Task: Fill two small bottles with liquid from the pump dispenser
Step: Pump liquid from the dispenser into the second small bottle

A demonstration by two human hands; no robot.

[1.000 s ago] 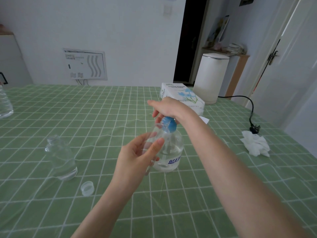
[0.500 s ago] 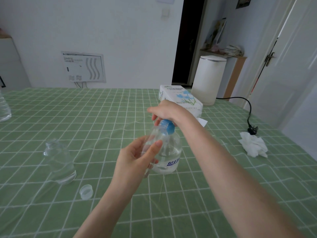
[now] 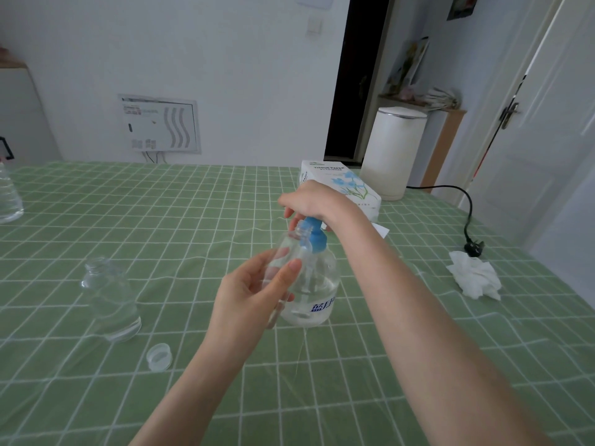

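A clear pump dispenser with a blue pump collar stands on the green checked table, partly filled with clear liquid. My right hand sits on top of its pump head, fingers curled over it. My left hand holds a small clear bottle tilted, its open mouth close under the pump's nozzle. A second small clear bottle stands uncapped at the left, liquid in it. A clear cap lies on the table in front of that bottle.
A tissue paper box stands behind the dispenser. A crumpled white tissue lies at the right beside a black plug and cord. A large clear bottle sits at the far left edge. A white bin stands beyond the table.
The view has tilted a little; both hands keep their places at the dispenser, the small bottle still held under the nozzle.
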